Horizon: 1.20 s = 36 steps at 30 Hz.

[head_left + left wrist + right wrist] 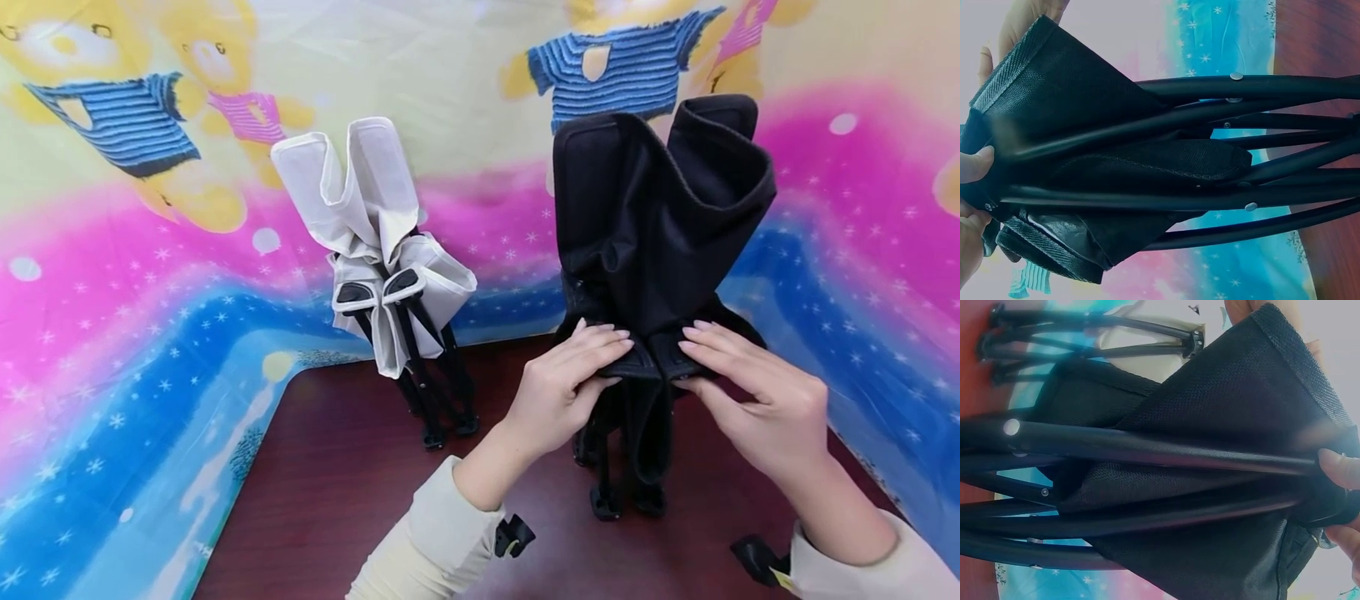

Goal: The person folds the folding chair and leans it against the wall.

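Observation:
A black folding chair [652,242] stands partly folded on the table, its fabric back bunched in folds. At the seat's front left corner my left hand [562,387] pinches the cloth, fingers on top and thumb below. My right hand [768,404] grips the front right corner in the same way. Both wrist views show the chair's crossed black tubes [1210,197] running from the seat cloth [1210,406] toward the table. To the left stands a smaller-looking white folding chair [390,175] with black legs, also folded up and untouched.
The dark red-brown table [300,492] carries both chairs. Behind and beside it hangs a colourful cloth [480,208] printed with bears and snowflakes. A small black device [513,536] sits at the left wrist, another [756,557] at the right.

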Tool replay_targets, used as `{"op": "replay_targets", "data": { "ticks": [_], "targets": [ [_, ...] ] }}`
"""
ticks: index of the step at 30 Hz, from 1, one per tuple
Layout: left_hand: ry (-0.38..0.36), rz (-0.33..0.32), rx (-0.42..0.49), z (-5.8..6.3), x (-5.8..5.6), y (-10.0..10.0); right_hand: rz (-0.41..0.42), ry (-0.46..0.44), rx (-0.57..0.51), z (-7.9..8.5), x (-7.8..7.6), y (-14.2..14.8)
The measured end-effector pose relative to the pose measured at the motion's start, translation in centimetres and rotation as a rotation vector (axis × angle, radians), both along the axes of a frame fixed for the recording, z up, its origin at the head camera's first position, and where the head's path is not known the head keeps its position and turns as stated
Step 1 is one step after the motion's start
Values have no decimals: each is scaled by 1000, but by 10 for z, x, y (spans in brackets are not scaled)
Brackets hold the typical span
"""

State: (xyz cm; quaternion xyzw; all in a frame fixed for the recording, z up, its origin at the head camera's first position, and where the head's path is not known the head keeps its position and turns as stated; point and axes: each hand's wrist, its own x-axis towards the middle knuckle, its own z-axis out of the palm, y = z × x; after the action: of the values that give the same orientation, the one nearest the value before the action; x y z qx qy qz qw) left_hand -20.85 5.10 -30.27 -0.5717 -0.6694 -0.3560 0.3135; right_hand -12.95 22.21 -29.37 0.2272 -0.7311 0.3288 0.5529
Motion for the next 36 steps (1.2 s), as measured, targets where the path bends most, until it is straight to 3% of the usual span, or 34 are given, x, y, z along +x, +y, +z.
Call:
{"op": "replay_targets", "data": {
  "ticks": [21, 36],
  "targets": [
    [-128, -128, -57, 5, -7, 0, 106, -30, -52, -2, -2, -2],
    [-134, -111, -60, 3, -8, 0, 91, -48, -135, -10, -2, -1]
  ]
}}
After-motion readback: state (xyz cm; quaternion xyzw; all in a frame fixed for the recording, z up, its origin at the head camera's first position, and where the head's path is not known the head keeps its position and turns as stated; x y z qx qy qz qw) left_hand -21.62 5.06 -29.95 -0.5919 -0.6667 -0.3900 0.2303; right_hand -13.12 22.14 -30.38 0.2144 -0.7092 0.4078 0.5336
